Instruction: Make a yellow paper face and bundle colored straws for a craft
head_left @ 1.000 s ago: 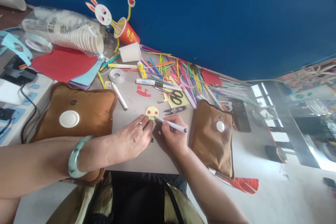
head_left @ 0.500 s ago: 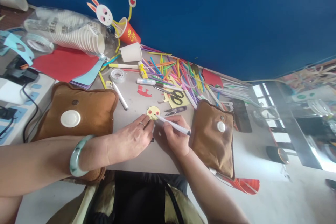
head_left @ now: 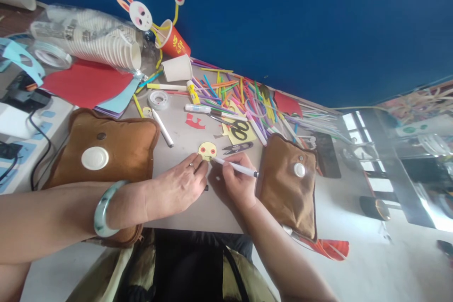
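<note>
A small round yellow paper face [head_left: 207, 149] with red eyes and a drawn mouth lies on the table. My left hand [head_left: 180, 181], with a ring and a jade bangle, has its fingertips pressed together on the lower left edge of the face. My right hand [head_left: 240, 181] grips a white pen [head_left: 239, 168], whose tip touches the lower right part of the face. Scissors [head_left: 239, 130] and small thread snips [head_left: 238, 147] lie just beyond, near red paper scraps [head_left: 195, 121].
Brown cushioned pouches [head_left: 113, 141] [head_left: 288, 184] flank my hands. Behind are colourful pipe cleaners [head_left: 221, 87], a tape roll [head_left: 158, 99], a red cup [head_left: 176, 42] with a rabbit face [head_left: 140, 15], stacked paper cups [head_left: 106, 49] and red paper [head_left: 87, 85].
The pen tip has shifted very slightly down and right at the yellow face. My left hand stays at the face's edge. The view has moved a little.
</note>
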Tool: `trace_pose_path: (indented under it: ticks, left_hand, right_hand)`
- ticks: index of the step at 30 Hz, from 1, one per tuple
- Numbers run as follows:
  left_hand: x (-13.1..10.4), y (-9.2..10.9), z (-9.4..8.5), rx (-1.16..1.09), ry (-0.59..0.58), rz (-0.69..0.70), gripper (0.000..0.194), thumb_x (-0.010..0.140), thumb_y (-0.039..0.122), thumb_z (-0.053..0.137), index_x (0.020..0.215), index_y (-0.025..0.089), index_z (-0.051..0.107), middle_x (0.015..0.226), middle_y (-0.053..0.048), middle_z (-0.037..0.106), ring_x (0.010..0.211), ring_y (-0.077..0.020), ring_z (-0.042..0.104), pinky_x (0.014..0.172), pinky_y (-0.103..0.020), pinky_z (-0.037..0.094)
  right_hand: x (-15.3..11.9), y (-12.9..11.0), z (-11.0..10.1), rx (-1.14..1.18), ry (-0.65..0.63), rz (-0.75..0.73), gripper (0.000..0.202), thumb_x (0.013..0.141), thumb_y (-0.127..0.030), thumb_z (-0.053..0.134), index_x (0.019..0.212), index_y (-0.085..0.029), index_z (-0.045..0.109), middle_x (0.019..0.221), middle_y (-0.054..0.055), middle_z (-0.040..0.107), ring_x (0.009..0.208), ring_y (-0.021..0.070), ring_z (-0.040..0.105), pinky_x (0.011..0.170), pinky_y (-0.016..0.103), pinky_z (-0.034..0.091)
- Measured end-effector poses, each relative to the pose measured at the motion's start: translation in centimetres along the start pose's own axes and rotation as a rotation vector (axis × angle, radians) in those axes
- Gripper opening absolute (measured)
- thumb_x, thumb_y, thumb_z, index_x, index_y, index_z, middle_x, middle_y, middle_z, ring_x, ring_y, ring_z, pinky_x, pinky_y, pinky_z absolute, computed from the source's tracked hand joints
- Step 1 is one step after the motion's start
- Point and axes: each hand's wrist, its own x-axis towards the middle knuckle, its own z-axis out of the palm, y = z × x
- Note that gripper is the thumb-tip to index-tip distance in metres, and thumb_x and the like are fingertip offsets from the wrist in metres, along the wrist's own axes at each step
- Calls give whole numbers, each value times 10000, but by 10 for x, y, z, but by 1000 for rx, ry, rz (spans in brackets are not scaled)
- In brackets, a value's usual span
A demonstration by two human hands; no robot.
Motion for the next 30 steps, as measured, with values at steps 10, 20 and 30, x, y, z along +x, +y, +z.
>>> trace_pose_path:
  ticks: [10, 20, 30]
  left_hand:
    - [0, -1, 2, -48, 10, -1, 294, 926, 234, 547, 1129, 56, 662, 1158, -215, 645, 1154, -330, 572, 1101, -501, 357]
    - [-1, -1, 0, -55, 6, 7, 231, 915, 214, 552, 1053, 77, 677, 1111, -204, 653, 1127, -327, 579, 1086, -504, 368]
    - [-1, -1, 1, -62, 8, 8, 260, 920, 232, 551, 1089, 74, 668, 1171, -213, 645, 1174, -334, 564, 1103, -506, 362]
  right_hand:
    - [-2, -1, -1, -3, -56, -13, 55, 801, -231, 580, 765, -215, 618, 619, -12, 688, 480, 130, 594, 504, 250, 486]
    - [-1, -1, -1, -46, 8, -32, 99, 791, -206, 533, 699, -240, 550, 528, -27, 605, 483, 144, 578, 501, 262, 475]
    - [-2, -3, 0, -34, -22, -40, 76, 790, -221, 560, 716, -229, 570, 568, -20, 642, 479, 136, 575, 497, 257, 475]
